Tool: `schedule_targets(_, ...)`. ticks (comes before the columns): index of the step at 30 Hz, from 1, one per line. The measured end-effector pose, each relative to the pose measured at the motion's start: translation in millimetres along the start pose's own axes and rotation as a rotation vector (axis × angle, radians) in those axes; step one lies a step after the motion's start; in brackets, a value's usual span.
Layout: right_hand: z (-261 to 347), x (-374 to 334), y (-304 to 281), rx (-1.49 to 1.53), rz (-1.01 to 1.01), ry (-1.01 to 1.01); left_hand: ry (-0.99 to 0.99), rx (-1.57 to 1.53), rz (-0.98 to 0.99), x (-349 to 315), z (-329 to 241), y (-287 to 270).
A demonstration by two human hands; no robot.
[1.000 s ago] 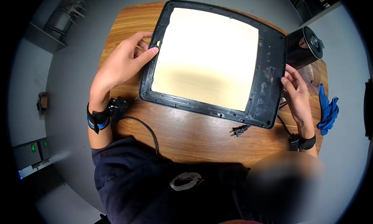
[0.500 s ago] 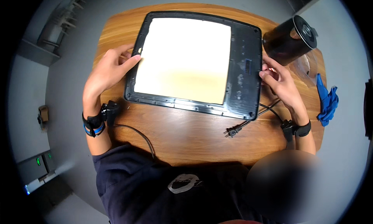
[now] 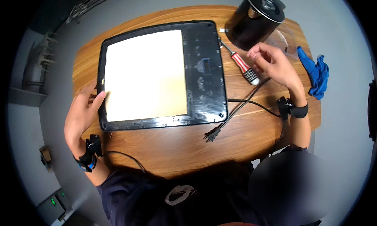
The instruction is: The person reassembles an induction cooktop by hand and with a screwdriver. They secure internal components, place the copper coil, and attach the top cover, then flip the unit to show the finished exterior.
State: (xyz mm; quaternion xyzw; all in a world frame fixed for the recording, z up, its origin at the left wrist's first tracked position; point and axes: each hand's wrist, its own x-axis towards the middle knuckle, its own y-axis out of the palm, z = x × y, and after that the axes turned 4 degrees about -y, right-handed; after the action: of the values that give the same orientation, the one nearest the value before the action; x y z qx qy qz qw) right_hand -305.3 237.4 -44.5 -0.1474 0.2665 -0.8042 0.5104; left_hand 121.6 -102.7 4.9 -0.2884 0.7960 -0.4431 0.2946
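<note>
A flat black appliance panel [image 3: 206,102] with a large cream sheet [image 3: 145,77] on its face lies on the wooden table. My left hand [image 3: 83,112] grips its left edge, thumb on the rim and the other fingers partly hidden beside it. To the right of the panel, my right hand [image 3: 273,65] hovers apart from it, fingers loosely curled with nothing visible in them. Just left of that hand lies a screwdriver [image 3: 244,67] with a red-and-white striped handle and a dotted black end, its shaft pointing to the panel's right edge.
A black cylindrical pot [image 3: 253,24] stands at the far right of the table [image 3: 172,147], with a clear plastic container [image 3: 288,39] beside it. A blue cloth [image 3: 316,75] lies by the right edge. A black power cord with a plug [image 3: 212,135] runs near the panel's front right corner.
My right hand has let go of the panel's right edge and moved away from it. The panel has turned and shifted left in view, uncovering the screwdriver. My left hand stays at its left edge.
</note>
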Motion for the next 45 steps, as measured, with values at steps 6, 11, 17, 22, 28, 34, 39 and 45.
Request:
schedule_targets(6,-74.1,-12.1,-108.3,-0.284,-0.343,0.118,-0.091,0.207,0.12,-0.6,-9.9,2.8)
schedule_targets(11,-124.1,-11.9,-143.3,-0.575,-0.341,0.123,-0.068,0.099,0.127,0.5,1.4,0.6)
schedule_targets(17,-117.5,-1.7,-141.0,-0.697,-0.256,0.048,-0.121,0.151,0.101,5.1,-11.1,-0.1)
schedule_targets(22,-150.0,25.0,-152.4,-0.739,-0.185,0.057,-0.226,0.267,0.125,17.4,-22.0,-8.4)
schedule_targets(28,-170.0,32.6,-148.6,-0.676,-0.212,-0.003,-0.196,0.305,0.116,21.5,-32.4,-8.4)
schedule_targets(34,-155.5,32.9,-141.5,-0.7,-0.162,0.017,-0.14,0.218,-0.007,13.2,-21.8,5.0)
schedule_targets(39,-155.3,29.7,-140.1,-0.698,-0.172,-0.101,-0.15,0.248,0.018,17.2,-19.9,5.6)
schedule_targets(45,-150.8,29.5,-141.4,-0.706,-0.144,-0.128,-0.116,0.493,-0.081,5.1,-35.2,18.7)
